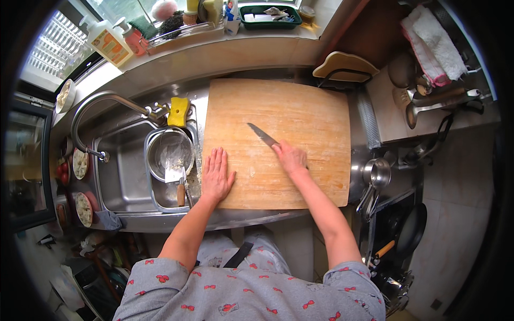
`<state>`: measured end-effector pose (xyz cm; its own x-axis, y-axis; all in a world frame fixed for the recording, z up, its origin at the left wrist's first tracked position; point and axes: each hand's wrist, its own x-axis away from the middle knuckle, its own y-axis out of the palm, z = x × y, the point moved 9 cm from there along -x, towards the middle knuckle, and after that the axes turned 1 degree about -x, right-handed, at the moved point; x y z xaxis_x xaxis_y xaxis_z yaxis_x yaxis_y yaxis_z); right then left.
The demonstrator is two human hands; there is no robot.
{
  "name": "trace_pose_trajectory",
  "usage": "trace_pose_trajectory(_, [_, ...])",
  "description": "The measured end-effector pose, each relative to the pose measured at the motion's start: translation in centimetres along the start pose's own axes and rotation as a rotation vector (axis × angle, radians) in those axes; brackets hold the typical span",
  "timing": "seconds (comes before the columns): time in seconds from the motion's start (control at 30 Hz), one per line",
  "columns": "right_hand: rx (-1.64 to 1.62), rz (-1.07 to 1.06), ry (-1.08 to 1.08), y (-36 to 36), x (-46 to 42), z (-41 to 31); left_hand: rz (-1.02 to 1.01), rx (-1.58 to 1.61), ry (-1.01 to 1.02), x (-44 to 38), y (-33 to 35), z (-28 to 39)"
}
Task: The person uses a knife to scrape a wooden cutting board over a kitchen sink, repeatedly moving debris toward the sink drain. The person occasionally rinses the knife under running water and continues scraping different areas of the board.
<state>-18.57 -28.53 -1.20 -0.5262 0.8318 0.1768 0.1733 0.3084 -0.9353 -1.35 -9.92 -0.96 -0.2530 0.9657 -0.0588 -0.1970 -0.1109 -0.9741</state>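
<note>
A large wooden cutting board lies on the steel counter, with whitish residue over its surface. My right hand is closed around the handle of a kitchen knife, whose blade points up and left across the board. Most of the knife's handle is hidden by my fingers. My left hand rests flat on the board's left edge, palm down, with the thumb spread and nothing in it.
Left of the board, a double sink holds a steel pot with a wooden-handled scraper. A yellow sponge sits near the faucet. Steel ladles and a black frying pan are at right.
</note>
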Motion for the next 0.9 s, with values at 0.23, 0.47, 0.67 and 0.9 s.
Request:
trace_pose_trajectory(0.23, [0.011,0.128,0.251,-1.3,0.2,6.8,0.008,0.045,0.007,-0.1,-0.3,0.2])
trace_pose_trajectory(0.47, [-0.060,0.021,0.020,2.8,4.0,-1.4,0.007,0.006,0.002,0.0,0.0,-0.1])
trace_pose_trajectory(0.67, [-0.071,0.006,0.233,0.7,1.5,2.5,0.003,-0.011,0.010,-0.1,-0.3,0.2])
trace_pose_trajectory(0.9, [-0.021,0.001,0.098,1.2,2.9,-0.2,-0.012,0.001,-0.007,-0.2,-0.1,-0.1])
